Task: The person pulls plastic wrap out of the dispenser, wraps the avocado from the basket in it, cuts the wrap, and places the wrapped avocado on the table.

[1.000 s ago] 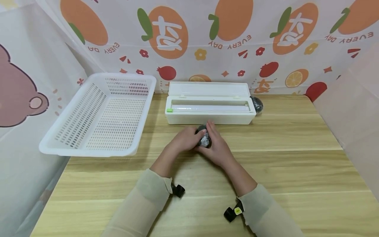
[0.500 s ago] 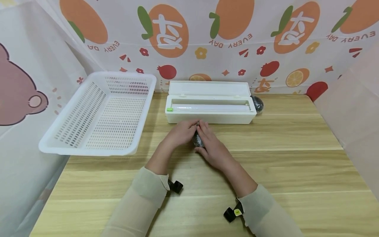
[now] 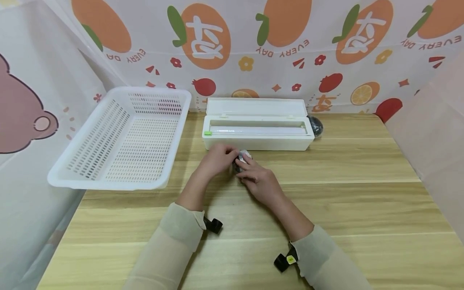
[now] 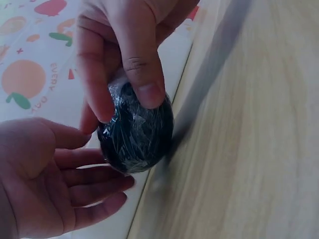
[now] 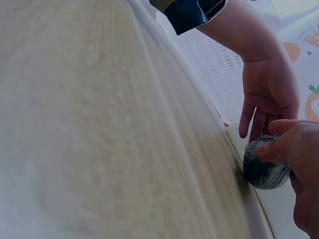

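Note:
A dark egg-shaped thing in cling film [image 3: 242, 160] is between the two hands, just in front of the white cling film dispenser [image 3: 258, 144]. My right hand [image 3: 262, 182] holds it, the thumb pressed on its wrapped side in both wrist views. My left hand [image 3: 216, 161] is at its left side. In the left wrist view its fingers [image 4: 92, 191] reach loosely out beside and behind the wrapped thing [image 4: 137, 134], palm showing. Whether the left fingertips pinch any film cannot be told. The dispenser's lid stands raised, with a film roll and a green slider [image 3: 208, 133] inside.
A white perforated basket [image 3: 164, 183] stands on the left of the wooden table [image 3: 348, 209]. Another dark wrapped thing [image 3: 316, 126] lies against the dispenser's right end. A fruit-print cloth [image 3: 246, 48] hangs behind the table.
The wrapped thing has shifted slightly left and turned between the hands. My left hand has moved left and its fingers have loosened from around it. My right fingers have changed their hold.

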Demonstrator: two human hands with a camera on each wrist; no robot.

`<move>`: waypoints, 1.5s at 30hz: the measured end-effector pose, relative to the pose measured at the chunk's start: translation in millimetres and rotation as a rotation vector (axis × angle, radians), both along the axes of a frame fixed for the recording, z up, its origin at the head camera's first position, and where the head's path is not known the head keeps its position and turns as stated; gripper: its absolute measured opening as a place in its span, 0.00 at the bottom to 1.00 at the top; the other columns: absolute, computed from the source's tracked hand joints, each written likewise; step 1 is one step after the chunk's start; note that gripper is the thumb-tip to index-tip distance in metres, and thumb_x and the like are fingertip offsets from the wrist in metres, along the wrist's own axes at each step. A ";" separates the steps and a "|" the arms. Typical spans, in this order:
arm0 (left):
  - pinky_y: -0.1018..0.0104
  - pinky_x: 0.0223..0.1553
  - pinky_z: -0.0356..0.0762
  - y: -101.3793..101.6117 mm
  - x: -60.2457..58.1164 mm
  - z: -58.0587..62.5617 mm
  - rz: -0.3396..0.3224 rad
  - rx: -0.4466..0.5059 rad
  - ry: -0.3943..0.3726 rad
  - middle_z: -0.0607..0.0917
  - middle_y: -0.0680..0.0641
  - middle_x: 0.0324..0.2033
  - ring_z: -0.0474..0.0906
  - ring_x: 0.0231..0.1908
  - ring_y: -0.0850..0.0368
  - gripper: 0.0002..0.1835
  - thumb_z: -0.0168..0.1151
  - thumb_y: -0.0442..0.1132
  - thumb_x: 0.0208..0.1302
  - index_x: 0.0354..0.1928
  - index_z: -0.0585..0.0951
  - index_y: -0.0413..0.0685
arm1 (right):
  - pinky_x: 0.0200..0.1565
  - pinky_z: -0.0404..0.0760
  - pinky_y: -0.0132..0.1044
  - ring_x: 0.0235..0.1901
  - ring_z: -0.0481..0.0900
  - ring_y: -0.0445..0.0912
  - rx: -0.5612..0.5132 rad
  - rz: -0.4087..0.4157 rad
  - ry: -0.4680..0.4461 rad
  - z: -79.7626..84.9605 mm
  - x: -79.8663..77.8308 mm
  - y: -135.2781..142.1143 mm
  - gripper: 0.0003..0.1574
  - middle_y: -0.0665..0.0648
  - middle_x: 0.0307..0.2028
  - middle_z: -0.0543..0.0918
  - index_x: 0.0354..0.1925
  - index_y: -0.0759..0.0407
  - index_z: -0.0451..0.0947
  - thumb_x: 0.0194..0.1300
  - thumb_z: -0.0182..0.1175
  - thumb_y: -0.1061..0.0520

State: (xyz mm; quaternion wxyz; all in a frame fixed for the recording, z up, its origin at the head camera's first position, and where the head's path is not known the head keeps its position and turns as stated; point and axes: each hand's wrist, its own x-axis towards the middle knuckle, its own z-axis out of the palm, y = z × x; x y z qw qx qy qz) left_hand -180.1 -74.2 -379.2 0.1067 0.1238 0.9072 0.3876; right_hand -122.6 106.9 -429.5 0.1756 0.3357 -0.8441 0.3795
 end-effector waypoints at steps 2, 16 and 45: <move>0.62 0.34 0.76 -1.0 -0.6 -0.9 0.005 0.012 0.014 0.86 0.44 0.35 0.78 0.32 0.53 0.14 0.56 0.44 0.72 0.42 0.87 0.42 | 0.61 0.76 0.42 0.66 0.71 0.51 -0.017 0.016 -0.024 0.2 -0.7 0.5 0.11 0.55 0.58 0.81 0.39 0.60 0.88 0.57 0.69 0.69; 0.59 0.43 0.80 -8.9 -2.8 0.3 -0.139 0.091 -0.029 0.86 0.45 0.40 0.81 0.42 0.51 0.15 0.70 0.43 0.60 0.47 0.83 0.45 | 0.73 0.53 0.54 0.77 0.43 0.51 0.093 0.000 -0.257 2.2 -4.3 8.0 0.58 0.49 0.78 0.46 0.76 0.52 0.54 0.51 0.62 0.76; 0.63 0.35 0.75 -16.9 -1.6 5.5 -0.119 0.100 -0.132 0.85 0.45 0.32 0.80 0.36 0.46 0.11 0.60 0.44 0.70 0.38 0.85 0.45 | 0.71 0.54 0.60 0.77 0.47 0.50 -0.049 -0.080 -0.565 0.6 -4.1 3.2 0.47 0.50 0.77 0.53 0.77 0.48 0.54 0.65 0.61 0.52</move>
